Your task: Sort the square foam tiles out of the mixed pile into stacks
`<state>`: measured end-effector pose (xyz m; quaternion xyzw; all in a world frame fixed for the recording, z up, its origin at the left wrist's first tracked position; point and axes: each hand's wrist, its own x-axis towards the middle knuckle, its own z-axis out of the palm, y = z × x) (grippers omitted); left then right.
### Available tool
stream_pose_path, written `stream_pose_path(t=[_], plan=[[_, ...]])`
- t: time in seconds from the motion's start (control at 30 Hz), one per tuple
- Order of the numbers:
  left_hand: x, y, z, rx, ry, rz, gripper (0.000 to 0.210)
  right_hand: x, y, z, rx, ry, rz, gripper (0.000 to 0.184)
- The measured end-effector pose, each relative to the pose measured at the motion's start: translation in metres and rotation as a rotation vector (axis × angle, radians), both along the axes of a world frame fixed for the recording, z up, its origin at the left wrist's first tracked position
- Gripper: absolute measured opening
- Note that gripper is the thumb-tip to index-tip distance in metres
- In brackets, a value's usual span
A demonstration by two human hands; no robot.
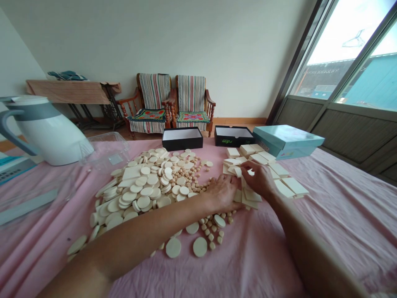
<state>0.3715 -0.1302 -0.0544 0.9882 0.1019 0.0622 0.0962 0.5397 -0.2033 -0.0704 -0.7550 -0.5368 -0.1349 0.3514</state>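
My right hand (259,179) is closed in a pinch at the edge of a pale square wooden tile (237,171). Beside it, my left hand (223,190) reaches low over the cloth, thumb apart from the fingers, against some tilted square tiles (250,196); its fingertips are partly hidden. More square tiles (290,187) lie in rows and short stacks beyond and right of my right hand. Round wooden discs (145,191) form a large heap left of my hands. Small wooden cubes (211,228) are scattered beneath my left wrist, and small rounded pieces (190,174) lie beside the heap.
Two black open boxes (182,139) and a light blue box (288,138) stand along the far edge. A white and grey jug (51,132) and clear plastic packaging (108,151) are at the left. Pink cloth (260,256) covers the table. Two chairs (190,99) stand behind.
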Motion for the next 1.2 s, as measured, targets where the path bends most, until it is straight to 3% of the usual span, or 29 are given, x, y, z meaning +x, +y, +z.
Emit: stream_pose_path(t=[0.13, 0.27, 0.6, 0.77, 0.83, 0.9, 1.0, 1.1, 1.2], plan=[[-0.004, 0.004, -0.004, 0.069, 0.005, -0.028, 0.041, -0.007, -0.001, 0.001, -0.146, -0.019, 0.037, 0.018], [-0.017, 0.009, -0.006, 0.173, 0.008, -0.058, 0.017, -0.009, -0.001, 0.003, -0.185, -0.056, 0.077, 0.018], [-0.048, 0.039, -0.001, 0.24, -0.002, -0.096, 0.015, -0.008, -0.005, 0.004, -0.119, -0.055, 0.079, 0.02], [-0.069, 0.069, 0.001, 0.277, -0.025, -0.033, 0.017, -0.02, -0.01, 0.031, 0.133, 0.021, 0.036, 0.019], [-0.082, 0.081, 0.005, 0.306, 0.006, 0.017, 0.016, -0.037, -0.019, 0.044, 0.098, 0.039, 0.084, 0.019], [-0.096, 0.09, 0.01, 0.33, 0.038, 0.051, 0.017, -0.059, -0.036, 0.048, -0.063, 0.055, 0.19, 0.02], [-0.116, 0.093, 0.016, 0.359, 0.027, 0.088, 0.015, -0.092, -0.071, 0.033, -0.322, 0.088, 0.293, 0.034], [-0.132, 0.081, 0.02, 0.383, -0.084, 0.117, 0.016, -0.111, -0.101, 0.005, -0.396, 0.058, 0.29, 0.069], [-0.145, 0.059, 0.022, 0.308, -0.156, 0.025, 0.024, -0.119, -0.105, -0.013, -0.434, 0.085, 0.282, 0.079]])
